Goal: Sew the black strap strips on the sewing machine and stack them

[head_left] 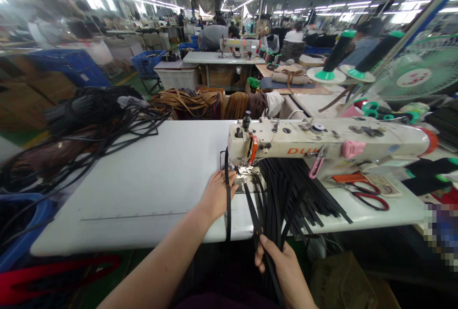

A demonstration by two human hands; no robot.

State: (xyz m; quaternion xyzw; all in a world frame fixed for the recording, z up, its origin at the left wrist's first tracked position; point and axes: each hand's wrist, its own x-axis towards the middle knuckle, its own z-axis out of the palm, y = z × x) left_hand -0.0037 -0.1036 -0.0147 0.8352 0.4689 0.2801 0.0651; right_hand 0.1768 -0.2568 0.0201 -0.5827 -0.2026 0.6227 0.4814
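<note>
On the white table, my left hand (213,192) lies palm down beside the needle area of the sewing machine (282,139), its fingers stretched toward the presser foot (245,169). A long black strap (228,213) runs down from the machine head across these fingers and over the table's front edge. My right hand (282,256) is closed around another black strap (252,209) below that edge, thumb on top. This strap leads up toward the needle. Many more flat black straps (286,194) are fanned out under the machine arm, some hanging past the edge near my right hand.
Red-handled scissors (372,197) lie at the right of the table. Black cords (125,132) heap over its left end, above a blue bin (21,218). Brown straps (189,101) hang behind. Thread cones (336,56) and a fan (415,77) stand at right. A person (214,37) bends farther back.
</note>
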